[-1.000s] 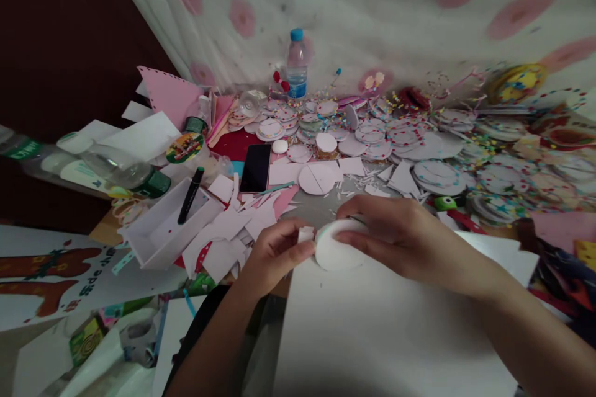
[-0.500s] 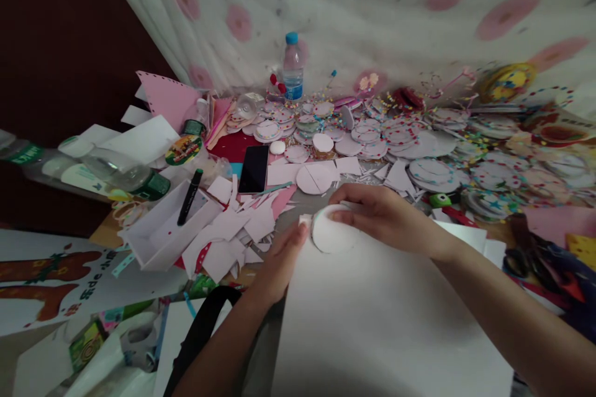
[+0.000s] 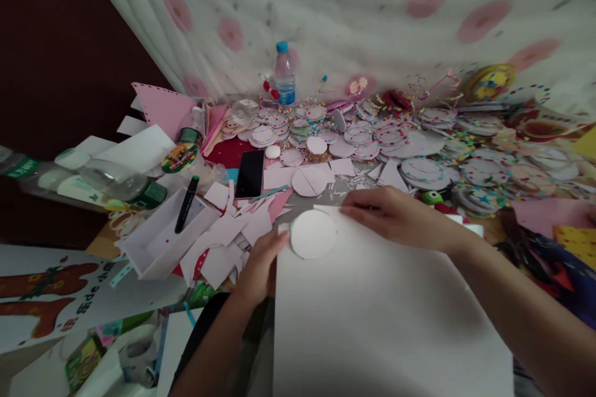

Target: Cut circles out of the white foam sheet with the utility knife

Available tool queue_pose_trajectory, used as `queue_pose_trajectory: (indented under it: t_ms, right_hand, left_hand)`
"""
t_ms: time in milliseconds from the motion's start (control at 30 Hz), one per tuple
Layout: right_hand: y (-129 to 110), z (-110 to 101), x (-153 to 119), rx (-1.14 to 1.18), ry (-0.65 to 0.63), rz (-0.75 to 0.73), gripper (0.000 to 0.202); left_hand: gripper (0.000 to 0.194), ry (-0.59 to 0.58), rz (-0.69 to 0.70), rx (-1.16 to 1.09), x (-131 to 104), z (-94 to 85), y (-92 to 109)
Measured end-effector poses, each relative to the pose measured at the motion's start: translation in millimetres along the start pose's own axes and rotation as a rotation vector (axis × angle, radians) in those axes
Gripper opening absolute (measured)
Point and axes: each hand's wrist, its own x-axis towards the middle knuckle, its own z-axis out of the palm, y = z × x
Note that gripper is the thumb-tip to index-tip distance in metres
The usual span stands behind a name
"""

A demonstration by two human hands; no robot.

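Observation:
A large sheet of white paper or card (image 3: 386,316) spreads out in front of me. Near its top left corner lies a small white disc (image 3: 313,234) with a thin dark outline around its rim. My left hand (image 3: 261,263) grips the sheet's left edge, thumb on top, beside the disc. At the top edge, to the right of the disc, my right hand (image 3: 393,214) is closed on the sheet, its fingertips partly hidden. Neither hand touches the disc.
White paper scraps (image 3: 218,239), a white box (image 3: 158,242) with a black marker (image 3: 187,205) and a phone (image 3: 250,173) are at left. Several decorated discs (image 3: 395,133) are piled at the back, by a water bottle (image 3: 285,77). Scissors (image 3: 512,236) lie at right.
My right hand has let go of the disc and moved right to the sheet's top edge. The disc now lies flat on the sheet. My left hand stays at the left edge.

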Motion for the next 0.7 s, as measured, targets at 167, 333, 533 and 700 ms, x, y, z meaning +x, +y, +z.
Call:
queue_pose_trajectory:
  t_ms: [167,333,533,700]
  right_hand:
    - [-11,8,-10,-0.103,0.067,-0.093,0.027]
    - [-27,8,-24,-0.15,0.114,-0.138,0.029]
    - [-27,6,-36,-0.234,0.179,-0.177,0.03]
    - [-26,7,-37,-0.272,0.207,-0.197,0.031]
  left_hand:
    - [0.036,-0.243,-0.036,0.231,5,1.4,46]
    - [0.028,-0.342,-0.072,0.359,3,13.2,64]
    - [0.028,-0.392,-0.16,0.197,7,14.4,55]
    - [0.029,-0.368,-0.206,0.183,12,15.8,54]
